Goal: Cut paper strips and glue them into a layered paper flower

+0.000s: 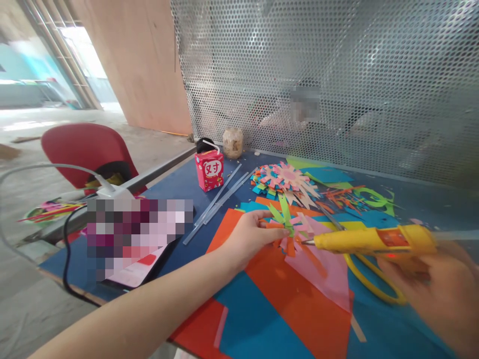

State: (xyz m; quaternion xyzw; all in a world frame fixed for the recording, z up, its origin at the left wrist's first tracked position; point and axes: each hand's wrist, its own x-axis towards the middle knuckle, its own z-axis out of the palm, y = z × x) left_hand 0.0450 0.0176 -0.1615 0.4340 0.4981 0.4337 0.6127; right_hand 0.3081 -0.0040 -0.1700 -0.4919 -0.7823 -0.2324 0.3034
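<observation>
My left hand [251, 234] pinches a small paper flower [286, 219] with green, orange and pink petals, above the coloured sheets. At the right, my right hand [430, 284] is wrapped round a yellow glue gun [370, 241] showing a small red light. The gun's metal nozzle points left and reaches close to the flower; whether they touch is unclear. Beneath them lie an orange sheet [299, 304], a pink sheet [329, 284] and blue sheets [254, 319]. Yellow-handled scissors [377, 285] rest under the gun.
Fringed paper rounds [280, 177] and paper scraps [346, 199] lie farther back. Clear glue sticks [224, 197], a red drink box [209, 170] and a jar [233, 143] stand or lie mid-table. A tablet [134, 269] is at left; behind is a perforated metal screen [337, 60].
</observation>
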